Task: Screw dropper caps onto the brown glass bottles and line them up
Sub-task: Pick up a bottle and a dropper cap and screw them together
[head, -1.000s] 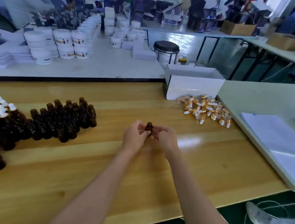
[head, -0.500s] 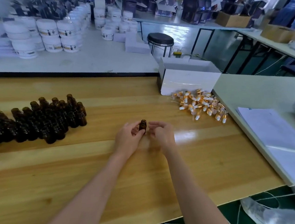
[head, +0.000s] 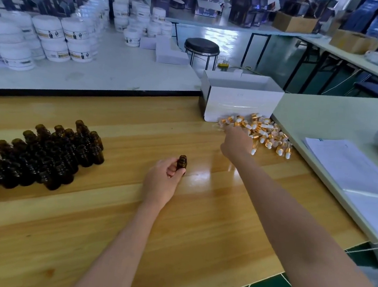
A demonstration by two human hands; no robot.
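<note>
Change since half a second earlier: our right hand (head: 237,143) had left the brown glass bottle (head: 182,162) and reached the pile of gold-collared, white-bulbed dropper caps (head: 269,137) at centre right (fingers hidden, so we could not tell its grip). Our left hand (head: 162,180) alone pinched the small, thread-necked, uncapped bottle at frame centre, by the glossy wooden table (head: 175,233).

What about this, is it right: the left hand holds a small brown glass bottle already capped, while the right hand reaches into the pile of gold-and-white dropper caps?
No. The head view shows the small brown glass bottle in the left hand has no cap; its neck is bare. The right hand does reach into the pile of gold-and-white dropper caps.
</note>
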